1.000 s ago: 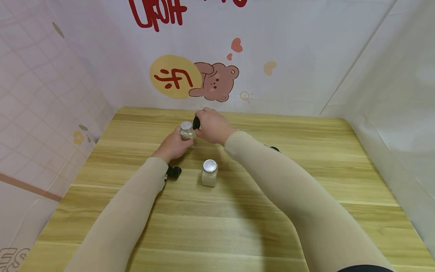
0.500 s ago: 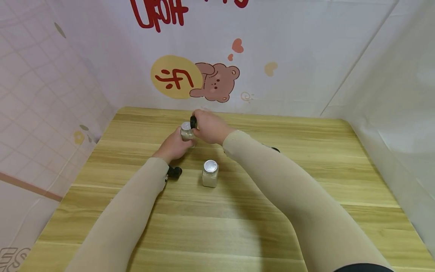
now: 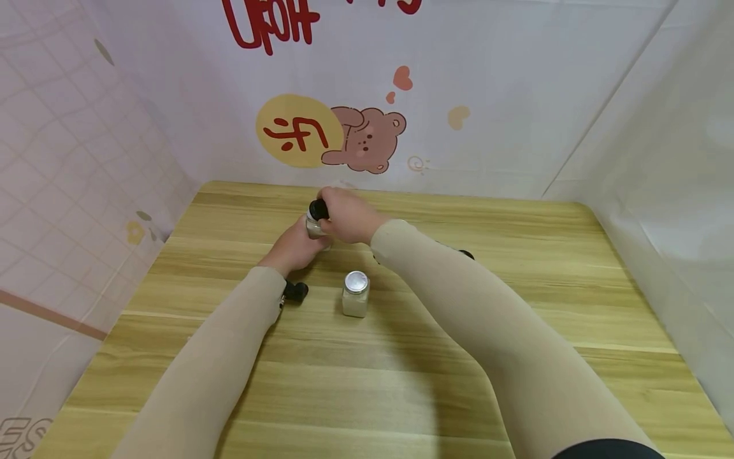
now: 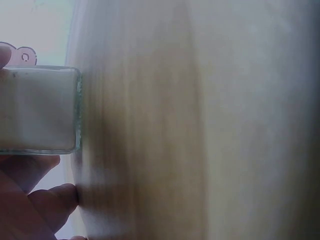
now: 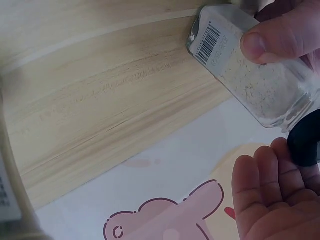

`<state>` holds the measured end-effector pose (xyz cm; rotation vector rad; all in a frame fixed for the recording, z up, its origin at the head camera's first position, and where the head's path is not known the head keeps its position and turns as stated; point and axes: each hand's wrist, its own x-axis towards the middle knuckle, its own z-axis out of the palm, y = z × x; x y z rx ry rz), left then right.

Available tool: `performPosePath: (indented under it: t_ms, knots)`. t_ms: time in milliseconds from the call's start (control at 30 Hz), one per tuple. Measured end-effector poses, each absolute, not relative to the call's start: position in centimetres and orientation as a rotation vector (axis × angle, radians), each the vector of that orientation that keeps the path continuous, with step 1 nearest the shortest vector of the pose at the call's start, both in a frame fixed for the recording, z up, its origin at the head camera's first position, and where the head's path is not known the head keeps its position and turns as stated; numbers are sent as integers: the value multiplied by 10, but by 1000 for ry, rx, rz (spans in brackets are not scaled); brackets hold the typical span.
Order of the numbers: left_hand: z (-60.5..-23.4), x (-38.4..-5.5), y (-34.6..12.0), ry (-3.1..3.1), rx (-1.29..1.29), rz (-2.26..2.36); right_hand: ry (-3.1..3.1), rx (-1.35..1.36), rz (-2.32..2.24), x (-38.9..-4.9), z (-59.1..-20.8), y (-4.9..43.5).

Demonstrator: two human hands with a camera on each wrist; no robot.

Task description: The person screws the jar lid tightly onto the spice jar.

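Observation:
My left hand (image 3: 295, 246) grips a square clear-glass jar (image 5: 247, 67) with a barcode label, near the back of the table. In the left wrist view the pale, filled jar (image 4: 40, 110) sits between thumb and fingers (image 4: 52, 202). Between its fingers my right hand (image 3: 351, 217) holds a black cap (image 3: 318, 210), which overlaps the jar's top in the head view. The right wrist view shows the cap (image 5: 304, 140) right at the jar's mouth end. A second, similar jar (image 3: 355, 303) with a silvery top stands upright nearer to me.
The wooden table (image 3: 344, 395) ends at a white printed backdrop (image 3: 487, 76), close behind my hands. A small black object (image 3: 466, 254) peeks out behind my right forearm. Black wrist gear (image 3: 295, 292) sticks out from my left wrist.
My right hand has moved left with the black cap, from beside the jar to over its top. The left hand and the second jar have stayed in place.

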<state>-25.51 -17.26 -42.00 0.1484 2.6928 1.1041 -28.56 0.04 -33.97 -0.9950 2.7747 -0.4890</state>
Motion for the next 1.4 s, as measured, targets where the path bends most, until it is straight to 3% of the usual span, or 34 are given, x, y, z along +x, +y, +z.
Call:
performPosePath:
  t_ms: [1400]
  knots:
    - [-419, -254, -172, 2685, 123, 1118, 2768, -1107, -286, -290, -345, -7]
